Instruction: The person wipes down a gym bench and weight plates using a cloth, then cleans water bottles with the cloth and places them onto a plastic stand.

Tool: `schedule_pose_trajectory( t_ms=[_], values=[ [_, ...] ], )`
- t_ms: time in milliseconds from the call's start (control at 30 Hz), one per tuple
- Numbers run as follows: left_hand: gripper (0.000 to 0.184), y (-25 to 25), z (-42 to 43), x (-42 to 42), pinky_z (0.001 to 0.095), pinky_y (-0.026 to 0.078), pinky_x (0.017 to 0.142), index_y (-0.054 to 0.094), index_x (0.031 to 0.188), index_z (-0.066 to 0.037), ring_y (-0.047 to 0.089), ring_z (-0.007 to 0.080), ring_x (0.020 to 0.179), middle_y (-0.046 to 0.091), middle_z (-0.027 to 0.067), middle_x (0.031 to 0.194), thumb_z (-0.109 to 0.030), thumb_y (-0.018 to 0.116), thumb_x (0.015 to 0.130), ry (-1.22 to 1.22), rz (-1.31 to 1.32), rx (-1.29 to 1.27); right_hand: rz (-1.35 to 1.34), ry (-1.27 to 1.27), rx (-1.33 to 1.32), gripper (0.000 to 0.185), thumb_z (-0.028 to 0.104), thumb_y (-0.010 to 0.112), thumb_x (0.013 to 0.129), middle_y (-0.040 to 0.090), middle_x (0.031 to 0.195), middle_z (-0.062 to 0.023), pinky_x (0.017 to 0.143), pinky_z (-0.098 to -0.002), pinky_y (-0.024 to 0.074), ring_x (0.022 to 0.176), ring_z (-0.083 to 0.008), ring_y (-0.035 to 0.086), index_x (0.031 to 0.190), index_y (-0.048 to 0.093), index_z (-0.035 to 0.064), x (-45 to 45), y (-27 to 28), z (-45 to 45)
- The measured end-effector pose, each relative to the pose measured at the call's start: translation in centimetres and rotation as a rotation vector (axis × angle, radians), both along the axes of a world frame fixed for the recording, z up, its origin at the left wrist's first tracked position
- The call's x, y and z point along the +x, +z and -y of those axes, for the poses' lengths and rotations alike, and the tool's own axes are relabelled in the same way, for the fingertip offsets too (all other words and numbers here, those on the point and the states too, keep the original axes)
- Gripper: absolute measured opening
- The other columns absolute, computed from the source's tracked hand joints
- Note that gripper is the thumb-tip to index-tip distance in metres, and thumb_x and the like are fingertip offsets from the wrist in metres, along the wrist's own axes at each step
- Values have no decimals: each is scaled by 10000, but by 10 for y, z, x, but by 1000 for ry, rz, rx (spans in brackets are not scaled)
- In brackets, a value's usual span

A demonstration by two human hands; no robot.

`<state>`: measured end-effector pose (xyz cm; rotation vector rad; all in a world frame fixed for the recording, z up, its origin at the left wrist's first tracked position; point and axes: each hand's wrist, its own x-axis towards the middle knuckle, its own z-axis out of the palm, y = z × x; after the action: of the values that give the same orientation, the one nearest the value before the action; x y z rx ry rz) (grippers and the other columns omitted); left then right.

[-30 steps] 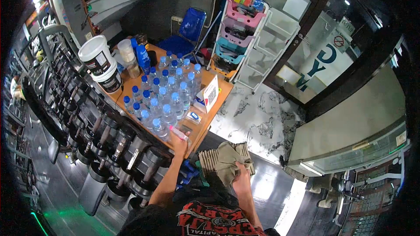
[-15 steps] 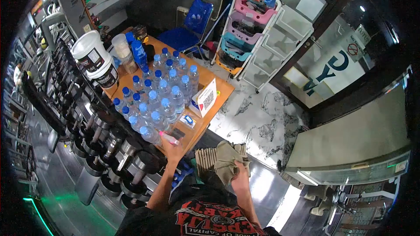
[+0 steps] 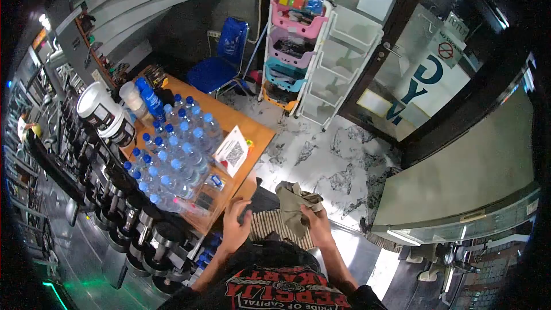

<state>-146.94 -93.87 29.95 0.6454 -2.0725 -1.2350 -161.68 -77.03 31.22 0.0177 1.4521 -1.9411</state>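
Note:
A crumpled grey-green cloth [image 3: 297, 202] hangs from my right hand [image 3: 317, 225], its fingers pinched on the cloth's near edge. My left hand [image 3: 234, 227] is just off the table's front edge, fingers curved and apart. The gap between thumb and fingers looks dark, and I see nothing plainly held there. On the wooden table [image 3: 261, 138], a pink-and-white tube-like item [image 3: 189, 206] lies near the front corner, beside several clear water bottles [image 3: 175, 166] with blue caps. A small dark flat item [image 3: 204, 200] lies near them.
A QR-code card [image 3: 232, 152] stands on the table, with white tubs [image 3: 94, 106] at its far left. Racked dumbbells [image 3: 155, 235] line the left. Behind are a blue chair [image 3: 215, 72], basket trolleys [image 3: 293, 51] and a glass door [image 3: 427, 80]. A beige counter [image 3: 459, 178] stands right.
My left hand has let go of the pink-and-white item and drawn back right, off the table. My right hand still grips the cloth. The view has shifted, moving the table left.

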Motion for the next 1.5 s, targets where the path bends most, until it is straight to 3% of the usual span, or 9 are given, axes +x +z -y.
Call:
schedule_pose_trajectory(
  t_ms=[267,400,633,767,867,900,967,1100,1500],
  values=[
    [222,49,-15,-76,390,437,894,582,1054,-68,524,335,1067,525,146,1124,-53,593,832,-419,59,-213,-22,70,77,310,174,630,882,604,1081,-87,865,-316,477,1001,-179,575,1127,533,12,-72,19,-85],
    [206,66,-17,-88,390,451,887,584,1063,-86,531,328,1065,527,122,1134,-117,573,859,-581,212,-288,-82,2,102,410,232,674,855,595,1098,-100,863,-334,474,1003,-190,570,1141,510,-12,-84,-32,-97],
    [215,83,-4,-158,357,459,873,584,1080,-101,550,291,1054,529,98,1132,-138,570,868,-694,252,-257,282,-171,-331,418,251,584,906,576,1159,-149,879,-385,512,1017,-256,597,1222,474,1,-122,-64,-64],
    [222,91,6,-215,371,418,942,584,1066,-53,504,301,1120,542,124,1111,-101,599,850,-738,278,-213,311,-200,-364,524,350,560,905,538,1257,-123,937,-401,467,1112,-254,551,1319,430,56,-160,-74,-41],
    [253,59,21,-264,329,474,856,552,1122,-22,592,214,977,576,97,1058,-70,578,875,-1003,68,7,331,-230,-298,619,440,567,879,523,1278,-121,974,-395,424,1155,-253,520,1330,418,45,-187,-84,-18],
    [253,34,26,-279,329,474,856,552,1122,-22,592,214,977,576,97,1058,-70,578,875,-993,52,5,339,-259,-258,648,465,573,867,518,1285,-121,984,-393,411,1167,-252,511,1330,417,39,-199,-83,-9],
    [235,-13,33,-308,305,486,846,539,1136,5,600,153,923,597,76,1033,-57,545,910,-862,30,640,302,-207,-198,645,477,528,886,513,1282,-116,979,-394,416,1141,-247,523,1350,398,48,-215,-61,6],
    [229,-65,49,-333,307,500,802,522,1134,14,611,161,890,599,92,996,-101,530,936,-505,-122,875,333,-188,-207,614,432,545,888,489,1326,-123,1019,-407,377,1198,-266,484,1351,402,54,-253,-76,24],
    [247,-37,148,-299,315,504,808,557,1063,-5,614,174,899,597,99,1009,-222,496,963,37,-69,579,475,185,-161,561,405,482,920,521,1280,-138,971,-437,419,1139,-304,524,1332,409,31,-363,-87,137]
  ],
)
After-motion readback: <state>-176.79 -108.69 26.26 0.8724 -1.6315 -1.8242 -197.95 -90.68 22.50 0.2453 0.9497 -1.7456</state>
